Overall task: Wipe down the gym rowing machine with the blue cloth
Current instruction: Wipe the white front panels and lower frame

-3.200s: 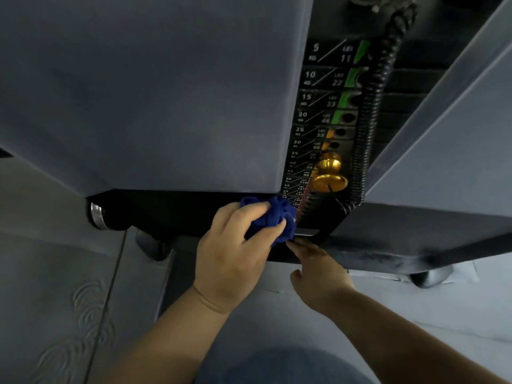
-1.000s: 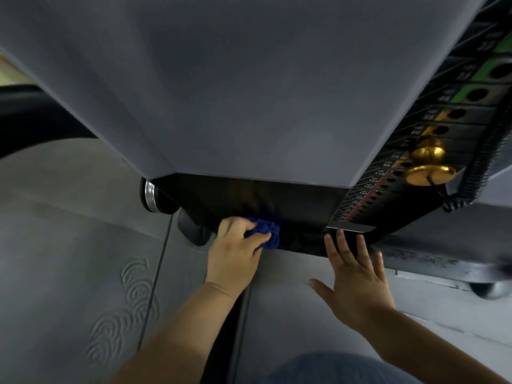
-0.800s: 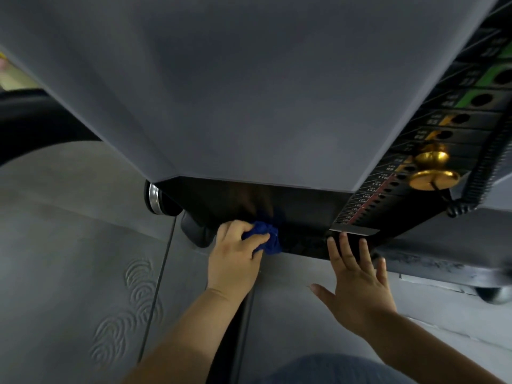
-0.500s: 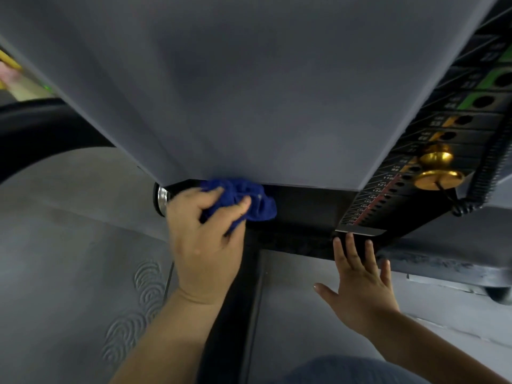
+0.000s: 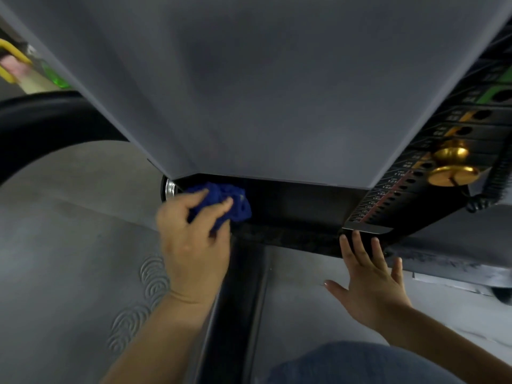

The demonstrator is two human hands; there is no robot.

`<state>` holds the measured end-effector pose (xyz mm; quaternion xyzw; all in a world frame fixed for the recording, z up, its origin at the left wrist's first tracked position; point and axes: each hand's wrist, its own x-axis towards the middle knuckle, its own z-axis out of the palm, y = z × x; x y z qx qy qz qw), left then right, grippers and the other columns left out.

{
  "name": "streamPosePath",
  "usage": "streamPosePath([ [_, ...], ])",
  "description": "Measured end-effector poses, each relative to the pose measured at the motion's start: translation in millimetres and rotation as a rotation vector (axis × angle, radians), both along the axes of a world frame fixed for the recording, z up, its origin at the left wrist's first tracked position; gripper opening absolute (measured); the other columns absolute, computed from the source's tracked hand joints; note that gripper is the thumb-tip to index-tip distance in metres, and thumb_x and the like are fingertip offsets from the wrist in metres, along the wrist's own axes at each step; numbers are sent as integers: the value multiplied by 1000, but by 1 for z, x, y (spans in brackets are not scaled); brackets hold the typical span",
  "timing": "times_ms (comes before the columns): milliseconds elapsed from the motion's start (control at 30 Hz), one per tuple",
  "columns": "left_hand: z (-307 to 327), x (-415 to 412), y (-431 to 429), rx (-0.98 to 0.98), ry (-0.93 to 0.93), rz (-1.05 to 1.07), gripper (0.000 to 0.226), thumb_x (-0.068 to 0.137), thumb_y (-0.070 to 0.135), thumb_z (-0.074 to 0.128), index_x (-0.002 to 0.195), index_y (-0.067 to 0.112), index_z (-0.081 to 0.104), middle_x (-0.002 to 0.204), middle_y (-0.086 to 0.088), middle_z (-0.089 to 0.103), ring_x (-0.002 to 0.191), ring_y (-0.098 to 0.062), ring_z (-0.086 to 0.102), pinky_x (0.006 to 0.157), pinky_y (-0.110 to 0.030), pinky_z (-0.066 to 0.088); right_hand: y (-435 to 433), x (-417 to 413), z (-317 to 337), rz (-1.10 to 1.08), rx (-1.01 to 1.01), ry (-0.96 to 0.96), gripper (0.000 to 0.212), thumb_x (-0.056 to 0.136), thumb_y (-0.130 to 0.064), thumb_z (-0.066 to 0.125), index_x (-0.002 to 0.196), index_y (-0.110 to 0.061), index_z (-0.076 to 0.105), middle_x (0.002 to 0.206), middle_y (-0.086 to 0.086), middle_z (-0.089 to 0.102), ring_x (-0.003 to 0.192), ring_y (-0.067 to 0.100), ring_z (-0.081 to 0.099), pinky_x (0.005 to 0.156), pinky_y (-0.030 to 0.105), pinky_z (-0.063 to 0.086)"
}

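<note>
The left hand (image 5: 194, 239), fingers curled round the bunched blue cloth (image 5: 230, 200), has carried it up and left to the left corner of the black base (image 5: 299, 206), just under the grey cover (image 5: 249, 92). The right hand (image 5: 371, 284) stays spread flat at the base's lower edge, so this strip looks nearly wiped.

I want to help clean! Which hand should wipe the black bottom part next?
Left, probably. The left hand grips the blue cloth against the black base panel. The right hand is open, its fingertips touching the lower rail, holding no cloth.
</note>
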<state>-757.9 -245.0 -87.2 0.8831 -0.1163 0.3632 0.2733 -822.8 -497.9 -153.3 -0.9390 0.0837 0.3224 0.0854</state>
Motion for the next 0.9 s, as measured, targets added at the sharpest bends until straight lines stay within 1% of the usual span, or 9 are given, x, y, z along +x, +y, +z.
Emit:
streamPosePath([
  [100,32,3,-8,-100,-68,29,20,87,12,68,105,20,64,120,-3,43,109,-35,53,93,-38,47,1,1,0,-10,10,2,94,93,-70,33,143,-29,-35,144,-6,-43,139,25,-34,117,56,-8],
  [200,12,10,-5,9,-93,3,20,85,7,67,101,20,64,117,-5,44,106,-33,50,98,-34,41,-1,3,2,-8,16,8,93,94,-68,35,149,-29,-29,142,-7,-43,145,27,-29,117,56,-8],
  [300,-45,9,1,81,106,32,23,72,-4,76,91,9,75,110,-6,51,102,-29,47,96,-20,36,-3,2,2,5,15,7,93,94,-67,37,150,-29,-28,141,-8,-43,146,27,-27,117,56,-8],
  [433,-97,5,-5,136,461,21,36,59,-12,84,89,8,78,103,-12,63,101,-23,43,78,-36,54,-2,0,-3,13,-5,-3,95,95,-66,37,143,-27,-36,146,-5,-44,144,28,-31,117,57,-7],
  [567,-96,2,-9,100,533,34,35,64,-9,82,94,8,77,109,-11,63,106,-22,42,79,-38,55,-2,-2,-4,7,4,1,95,96,-63,38,137,-27,-40,149,-4,-44,142,27,-34,117,56,-9],
  [667,-80,-4,-8,35,473,47,34,69,-5,80,99,11,76,114,-7,59,108,-23,44,72,-41,58,-2,-2,-4,-3,21,-17,95,96,-62,39,141,-29,-38,148,-6,-45,139,25,-37,117,55,-11],
  [733,-76,-4,-7,-24,479,80,33,72,-4,79,101,11,76,117,-5,56,110,-25,45,74,-40,56,-2,-2,-4,-9,27,-17,94,96,-62,39,146,-30,-34,145,-7,-46,136,24,-39,117,55,-11],
  [833,-85,-3,-11,-15,623,151,32,76,-4,74,104,12,75,122,-7,58,114,-28,46,84,-48,54,0,-2,-3,-19,39,-26,93,96,-61,40,149,-29,-30,147,-6,-44,141,26,-35,117,55,-11],
  [900,-91,-3,-17,-7,693,186,31,79,-3,72,107,12,74,126,-7,57,117,-30,45,92,-47,51,0,0,0,-23,51,-36,92,96,-60,41,151,-29,-27,153,-5,-39,144,27,-31,118,55,-9],
])
